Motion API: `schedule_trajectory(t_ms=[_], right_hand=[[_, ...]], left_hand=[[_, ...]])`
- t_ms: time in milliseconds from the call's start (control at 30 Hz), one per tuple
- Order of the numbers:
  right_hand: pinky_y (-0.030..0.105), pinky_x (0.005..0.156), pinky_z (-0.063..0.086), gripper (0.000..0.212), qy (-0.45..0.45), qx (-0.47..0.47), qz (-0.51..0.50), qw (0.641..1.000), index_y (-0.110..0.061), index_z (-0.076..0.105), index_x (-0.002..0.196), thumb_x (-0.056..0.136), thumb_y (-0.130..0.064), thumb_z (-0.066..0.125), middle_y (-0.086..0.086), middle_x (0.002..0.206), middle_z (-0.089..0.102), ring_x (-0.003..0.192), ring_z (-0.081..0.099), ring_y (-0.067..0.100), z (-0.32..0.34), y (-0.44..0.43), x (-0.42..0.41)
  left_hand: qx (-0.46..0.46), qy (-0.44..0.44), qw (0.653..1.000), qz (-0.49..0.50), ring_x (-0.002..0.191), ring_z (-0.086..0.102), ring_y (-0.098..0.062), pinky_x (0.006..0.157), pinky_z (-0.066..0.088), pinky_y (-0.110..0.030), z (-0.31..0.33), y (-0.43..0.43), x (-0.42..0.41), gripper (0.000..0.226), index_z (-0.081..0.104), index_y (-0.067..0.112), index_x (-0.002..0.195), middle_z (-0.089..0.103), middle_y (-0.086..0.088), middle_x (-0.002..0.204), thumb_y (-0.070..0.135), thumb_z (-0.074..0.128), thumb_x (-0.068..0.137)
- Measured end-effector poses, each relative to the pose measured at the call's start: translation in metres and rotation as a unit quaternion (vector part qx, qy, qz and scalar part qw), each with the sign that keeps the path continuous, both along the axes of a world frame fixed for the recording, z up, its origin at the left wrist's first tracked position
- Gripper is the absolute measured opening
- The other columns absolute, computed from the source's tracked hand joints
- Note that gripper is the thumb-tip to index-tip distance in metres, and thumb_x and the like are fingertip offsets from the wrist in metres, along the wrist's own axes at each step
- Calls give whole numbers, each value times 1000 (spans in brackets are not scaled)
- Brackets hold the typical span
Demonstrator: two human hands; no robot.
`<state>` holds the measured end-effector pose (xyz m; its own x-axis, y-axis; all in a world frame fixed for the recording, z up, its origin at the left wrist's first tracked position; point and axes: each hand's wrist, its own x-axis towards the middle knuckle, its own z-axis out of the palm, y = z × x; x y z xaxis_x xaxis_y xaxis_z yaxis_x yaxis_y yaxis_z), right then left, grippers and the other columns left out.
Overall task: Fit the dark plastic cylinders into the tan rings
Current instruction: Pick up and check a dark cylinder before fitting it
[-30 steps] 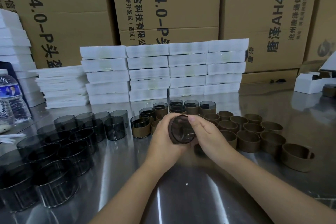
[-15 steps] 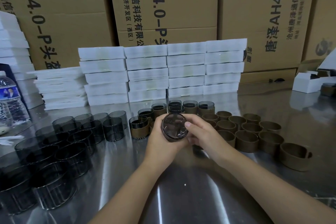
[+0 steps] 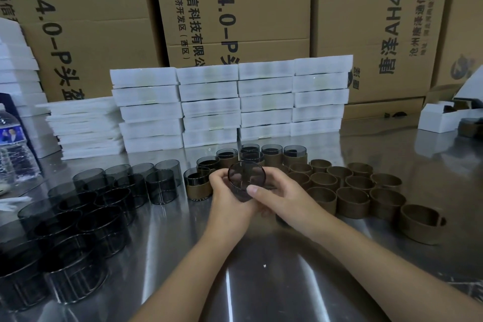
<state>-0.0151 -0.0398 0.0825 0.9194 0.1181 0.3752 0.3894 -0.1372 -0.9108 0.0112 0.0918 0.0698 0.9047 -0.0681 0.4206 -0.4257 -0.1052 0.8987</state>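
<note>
Held smoky translucent cylinder [image 3: 247, 181], mouth tipped further upward than a second ago, gripped between left hand [image 3: 226, 197] and right hand [image 3: 285, 198] above glossy steel table [image 3: 261, 256], matte tan rings [image 3: 352, 201] clustered right, thin-walled dark cylinders [image 3: 104, 225] left.

Both hands up at table centre: left hand [image 3: 227, 196] and right hand [image 3: 282, 198] grip one dark cylinder [image 3: 245, 178], open end facing the camera. Loose dark cylinders [image 3: 104, 206] sit left, empty tan rings [image 3: 352, 198] right, fitted units [image 3: 271, 154] just behind the hands. White foam stacks [image 3: 235, 102] and cardboard boxes [image 3: 235, 8] at the back. Steel table [image 3: 261, 269].
</note>
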Motion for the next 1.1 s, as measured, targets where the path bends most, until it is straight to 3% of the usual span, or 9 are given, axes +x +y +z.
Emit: schedule_trajectory(t_ms=[133,233,333,500,633,767,933,1033,1100], right_hand=[[16,70,47,56,-5,-29,-41,999,-37,58,110,62,-63,70,-19,102,70,87,65,-3,-5,2,3],[13,76,46,51,-30,-44,-101,994,-39,60,104,61,-68,66,-24,97,69,89,64,-6,-3,0,3],[20,85,51,41,-33,-23,-118,992,-36,61,103,71,-57,72,-16,101,71,96,65,-2,0,-3,3],[24,84,55,26,-17,7,-118,993,-26,65,103,82,-41,71,-7,98,74,93,69,7,2,-4,1],[39,92,55,42,17,57,-95,994,-15,71,104,76,-47,70,11,98,75,96,71,22,8,-4,-2],[34,89,55,65,37,63,-75,995,-18,74,98,56,-66,66,2,94,76,93,72,17,11,-6,-4],[15,63,52,66,36,62,-87,994,-19,76,88,58,-75,60,0,87,77,79,71,7,13,-8,-3],[21,68,52,67,47,65,-96,992,-22,77,85,55,-79,58,-3,89,77,82,71,6,14,-8,-2],[24,73,52,61,52,67,-76,993,-29,78,86,58,-80,58,-4,92,77,86,71,7,15,-7,-2]], left_hand=[[-16,-19,1000,-2,89,64,-2,83,57,-35,3,0,-1,62,44,30,103,62,8,102,15,91,64],[-9,-18,999,-37,91,68,-3,86,57,-30,5,0,-4,65,50,30,111,68,8,105,21,86,57],[-16,-5,996,-82,96,70,-8,88,57,-32,5,-1,-6,74,50,32,121,70,3,110,28,83,55],[-10,26,996,-85,93,71,-11,87,57,-44,7,-2,-10,89,47,42,128,72,3,105,47,79,45],[2,47,994,-97,83,72,-11,72,57,-30,12,1,-11,92,47,33,137,76,3,91,35,91,56],[-20,66,990,-127,68,70,-10,56,52,-20,17,1,-15,77,47,27,140,76,3,79,15,84,73],[-46,100,976,-189,63,69,-19,58,55,-25,18,3,-17,78,42,31,142,77,-5,87,26,79,74],[-58,120,968,-213,67,70,-19,58,55,-25,19,4,-16,87,44,30,142,76,-3,93,39,79,62],[-60,132,959,-242,71,70,-20,58,55,-26,19,5,-16,74,50,35,136,75,0,97,39,84,70]])
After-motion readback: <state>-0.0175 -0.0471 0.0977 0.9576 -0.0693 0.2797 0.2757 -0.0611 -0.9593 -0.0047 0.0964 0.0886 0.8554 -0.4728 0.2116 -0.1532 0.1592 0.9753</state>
